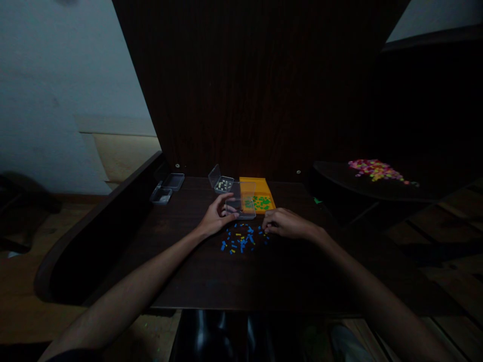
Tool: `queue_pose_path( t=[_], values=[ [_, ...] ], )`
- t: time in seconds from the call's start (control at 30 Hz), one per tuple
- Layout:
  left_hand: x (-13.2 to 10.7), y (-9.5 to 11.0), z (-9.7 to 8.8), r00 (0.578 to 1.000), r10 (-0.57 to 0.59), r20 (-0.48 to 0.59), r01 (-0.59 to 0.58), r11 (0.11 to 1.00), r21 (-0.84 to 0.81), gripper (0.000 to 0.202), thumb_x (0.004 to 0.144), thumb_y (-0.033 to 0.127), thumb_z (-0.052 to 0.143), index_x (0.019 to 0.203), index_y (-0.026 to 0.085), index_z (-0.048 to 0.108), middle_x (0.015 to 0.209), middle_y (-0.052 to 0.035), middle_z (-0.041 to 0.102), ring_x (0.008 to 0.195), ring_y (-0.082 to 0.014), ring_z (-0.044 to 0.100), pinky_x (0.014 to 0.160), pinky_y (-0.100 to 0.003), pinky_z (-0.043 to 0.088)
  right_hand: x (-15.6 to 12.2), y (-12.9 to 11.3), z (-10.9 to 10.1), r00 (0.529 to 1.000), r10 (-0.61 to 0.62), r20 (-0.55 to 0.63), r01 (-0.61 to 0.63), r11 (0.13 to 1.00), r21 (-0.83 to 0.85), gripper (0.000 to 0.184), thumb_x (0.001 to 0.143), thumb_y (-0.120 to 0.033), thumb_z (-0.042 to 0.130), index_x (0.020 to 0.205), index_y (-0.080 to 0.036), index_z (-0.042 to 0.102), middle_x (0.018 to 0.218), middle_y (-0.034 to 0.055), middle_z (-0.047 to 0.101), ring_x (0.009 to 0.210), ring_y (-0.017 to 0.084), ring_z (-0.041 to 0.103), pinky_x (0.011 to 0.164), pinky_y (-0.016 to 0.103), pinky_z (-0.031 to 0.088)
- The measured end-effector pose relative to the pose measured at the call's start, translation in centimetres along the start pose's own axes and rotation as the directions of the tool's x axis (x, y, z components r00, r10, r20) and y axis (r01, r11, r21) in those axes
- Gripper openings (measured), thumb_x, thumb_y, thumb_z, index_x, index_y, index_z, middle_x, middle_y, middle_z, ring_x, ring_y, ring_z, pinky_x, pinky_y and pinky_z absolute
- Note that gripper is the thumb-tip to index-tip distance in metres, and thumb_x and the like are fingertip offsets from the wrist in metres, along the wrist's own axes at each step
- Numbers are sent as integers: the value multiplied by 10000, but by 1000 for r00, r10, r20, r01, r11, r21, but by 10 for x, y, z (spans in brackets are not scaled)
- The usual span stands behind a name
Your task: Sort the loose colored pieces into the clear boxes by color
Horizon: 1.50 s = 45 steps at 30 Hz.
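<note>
My left hand (219,213) is closed around the left side of a clear plastic box (246,217) whose lid stands raised. Just to the right, my right hand (279,222) has its fingers pinched together above the table, beside small blue pieces; whatever lies between the fingertips is hidden. Loose blue pieces (243,242) mixed with a few yellow pieces (233,250) are scattered on the dark table in front of the box. Behind it sits an orange tray (256,182) with green pieces (263,202) in it, partly seen through the clear plastic.
An open clear case (225,184) with pale pieces stands at the back. Another open clear case (162,197) lies at the left. A pile of pink and yellow pieces (377,170) rests on a dark ledge at right. A wooden side panel (101,226) borders the table's left.
</note>
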<state>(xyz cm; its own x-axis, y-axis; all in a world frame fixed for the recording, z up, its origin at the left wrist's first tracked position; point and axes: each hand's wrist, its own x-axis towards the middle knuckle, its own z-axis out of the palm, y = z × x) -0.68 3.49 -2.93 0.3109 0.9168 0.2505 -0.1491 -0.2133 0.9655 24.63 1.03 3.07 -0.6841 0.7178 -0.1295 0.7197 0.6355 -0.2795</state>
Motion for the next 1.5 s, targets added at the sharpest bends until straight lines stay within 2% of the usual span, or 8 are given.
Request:
queue_pose_path(
  t=[0.2, 0.4, 0.6, 0.77, 1.03, 1.5],
  values=[
    [0, 0, -1, 1000, 10, 5, -10, 1000, -2, 644, 651, 205, 801, 1224, 191, 507, 1222, -116, 549, 832, -108, 625, 713, -238, 529, -3, 0, -2, 998, 55, 16, -54, 997, -52, 175, 859, -147, 533, 911, -192, 694, 958, 65, 688, 885, 194, 623, 779, 291, 447],
    [0, 0, 0, 1000, 11, 4, -11, 1000, -4, 641, 651, 206, 798, 1225, 194, 511, 1232, -117, 548, 820, -102, 624, 706, -235, 527, -7, 5, -1, 998, 50, -43, -52, 998, -43, 139, 847, -185, 585, 947, -216, 676, 986, 46, 674, 906, 190, 614, 802, 293, 443],
    [1, -3, 0, 1000, 13, 6, -13, 1000, 8, 634, 660, 205, 793, 1222, 194, 500, 1224, -113, 542, 825, -100, 619, 713, -238, 527, -7, 8, 1, 998, 58, -6, -58, 998, -40, 152, 830, -207, 634, 974, -224, 679, 1046, 52, 656, 968, 203, 607, 831, 308, 453],
    [0, -3, 0, 1000, 15, 12, -15, 1000, 0, 631, 661, 203, 793, 1219, 194, 500, 1212, -107, 547, 826, -100, 615, 717, -238, 527, -5, 6, 8, 998, 22, -51, -25, 998, -60, 163, 887, -219, 554, 957, -225, 701, 1044, 50, 668, 932, 186, 619, 790, 282, 452],
    [0, -3, -1, 1000, 15, 8, -15, 1000, 4, 631, 663, 199, 791, 1219, 191, 495, 1215, -113, 546, 828, -99, 617, 713, -232, 521, -8, 3, 24, 986, 67, -153, -87, 988, -127, 200, 899, -207, 515, 958, -228, 705, 987, 44, 673, 874, 167, 618, 710, 245, 421],
    [1, -3, 0, 1000, 1, 5, -1, 1000, 9, 643, 653, 209, 794, 1225, 192, 502, 1244, -127, 537, 828, -104, 616, 707, -239, 516, -13, 6, 22, 979, 91, -183, -104, 993, -58, 161, 896, -236, 534, 945, -220, 687, 1052, 48, 652, 945, 180, 608, 802, 284, 451]
  ],
)
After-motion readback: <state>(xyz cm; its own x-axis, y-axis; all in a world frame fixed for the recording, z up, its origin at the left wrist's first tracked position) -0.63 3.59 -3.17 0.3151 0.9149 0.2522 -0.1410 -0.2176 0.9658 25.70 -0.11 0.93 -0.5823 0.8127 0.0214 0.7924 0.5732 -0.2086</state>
